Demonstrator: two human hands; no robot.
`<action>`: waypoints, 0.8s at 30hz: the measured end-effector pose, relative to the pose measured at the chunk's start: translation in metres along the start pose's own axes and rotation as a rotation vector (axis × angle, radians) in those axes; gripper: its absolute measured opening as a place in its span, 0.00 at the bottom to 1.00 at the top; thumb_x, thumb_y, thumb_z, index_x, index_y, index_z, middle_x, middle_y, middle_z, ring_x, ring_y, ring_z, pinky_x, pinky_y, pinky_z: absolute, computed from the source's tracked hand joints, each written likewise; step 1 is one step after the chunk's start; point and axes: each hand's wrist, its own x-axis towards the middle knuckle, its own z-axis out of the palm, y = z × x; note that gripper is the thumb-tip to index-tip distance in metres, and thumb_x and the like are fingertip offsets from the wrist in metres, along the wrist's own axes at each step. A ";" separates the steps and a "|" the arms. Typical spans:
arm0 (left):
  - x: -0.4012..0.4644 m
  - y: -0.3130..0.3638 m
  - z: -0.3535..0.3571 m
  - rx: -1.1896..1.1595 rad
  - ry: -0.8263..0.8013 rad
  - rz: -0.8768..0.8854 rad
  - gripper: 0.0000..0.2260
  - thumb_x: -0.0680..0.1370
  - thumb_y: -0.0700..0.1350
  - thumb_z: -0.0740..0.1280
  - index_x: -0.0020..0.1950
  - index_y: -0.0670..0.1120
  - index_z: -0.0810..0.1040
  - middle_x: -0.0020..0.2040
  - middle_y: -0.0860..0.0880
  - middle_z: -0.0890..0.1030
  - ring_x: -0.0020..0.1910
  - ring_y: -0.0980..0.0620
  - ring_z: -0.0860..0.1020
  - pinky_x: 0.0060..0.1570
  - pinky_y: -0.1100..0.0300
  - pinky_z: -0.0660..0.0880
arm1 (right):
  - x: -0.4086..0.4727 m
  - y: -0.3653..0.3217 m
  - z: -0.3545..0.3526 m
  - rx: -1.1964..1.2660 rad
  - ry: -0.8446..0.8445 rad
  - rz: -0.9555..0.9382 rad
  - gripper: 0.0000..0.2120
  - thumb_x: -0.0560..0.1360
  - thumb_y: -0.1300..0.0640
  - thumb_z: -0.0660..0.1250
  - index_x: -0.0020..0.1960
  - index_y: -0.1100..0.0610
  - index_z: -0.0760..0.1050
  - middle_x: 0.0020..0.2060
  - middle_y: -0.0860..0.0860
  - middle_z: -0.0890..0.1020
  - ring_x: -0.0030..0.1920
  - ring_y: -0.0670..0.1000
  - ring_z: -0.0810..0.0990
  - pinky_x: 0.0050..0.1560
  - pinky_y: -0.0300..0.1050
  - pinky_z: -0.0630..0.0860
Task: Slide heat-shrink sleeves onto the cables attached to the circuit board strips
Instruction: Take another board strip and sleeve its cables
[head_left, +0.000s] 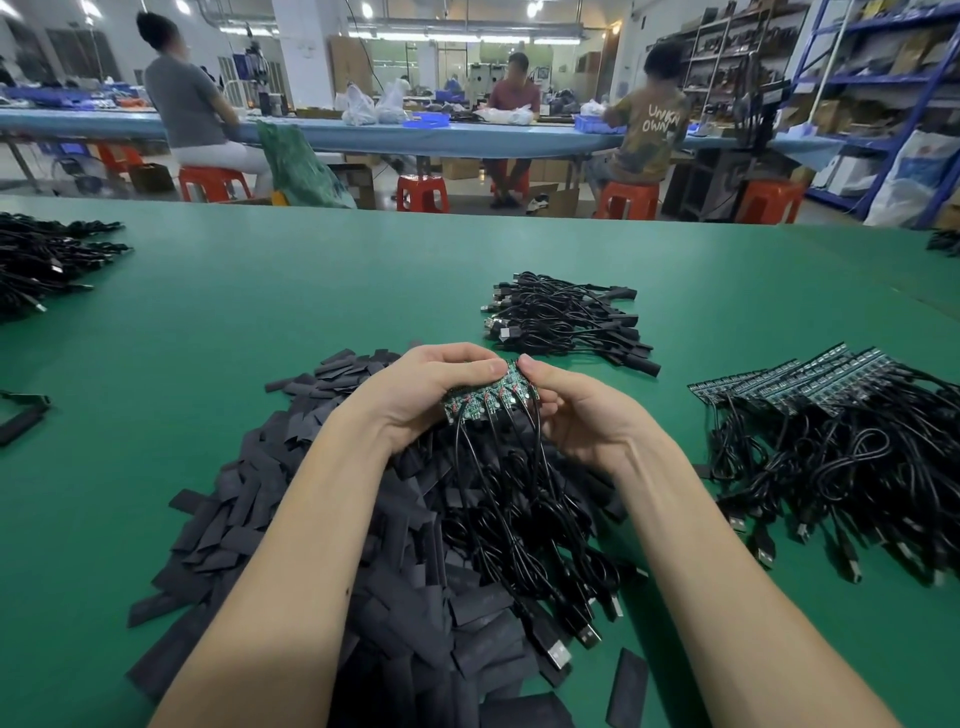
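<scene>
A green circuit board strip (480, 399) is held above the table at the centre, between both hands. My left hand (423, 392) grips its left part with the thumb on top. My right hand (576, 410) pinches its far right end with curled fingers. Several black USB cables (524, 525) hang from the strip's near edge towards me. Under my forearms lies a big heap of flat black heat-shrink sleeves (291, 519).
A stack of more board strips with cables (810, 389) lies to the right. A bundle of sleeved cables (566, 317) sits beyond my hands. Another black cable pile (47, 254) is at the far left. All rest on a green table (260, 291). People work at a far bench.
</scene>
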 end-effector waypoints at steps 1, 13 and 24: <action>0.000 0.000 0.000 -0.005 -0.002 -0.004 0.06 0.69 0.42 0.74 0.44 0.43 0.84 0.41 0.46 0.85 0.38 0.51 0.83 0.43 0.61 0.81 | 0.000 0.000 0.000 0.015 0.002 0.012 0.09 0.72 0.57 0.71 0.33 0.55 0.84 0.25 0.44 0.78 0.23 0.40 0.73 0.30 0.29 0.68; -0.003 -0.002 -0.003 -0.084 -0.051 -0.009 0.02 0.69 0.43 0.74 0.40 0.48 0.87 0.42 0.48 0.86 0.40 0.54 0.84 0.46 0.61 0.82 | 0.001 0.003 0.006 0.177 0.046 0.081 0.12 0.67 0.57 0.75 0.49 0.60 0.81 0.39 0.52 0.83 0.36 0.45 0.78 0.51 0.35 0.77; -0.005 0.009 -0.014 0.484 0.223 -0.020 0.03 0.77 0.49 0.74 0.44 0.51 0.83 0.37 0.57 0.82 0.34 0.62 0.76 0.41 0.62 0.68 | -0.009 -0.012 -0.009 -0.088 0.198 0.044 0.05 0.71 0.53 0.75 0.44 0.51 0.81 0.36 0.45 0.83 0.37 0.46 0.78 0.30 0.33 0.74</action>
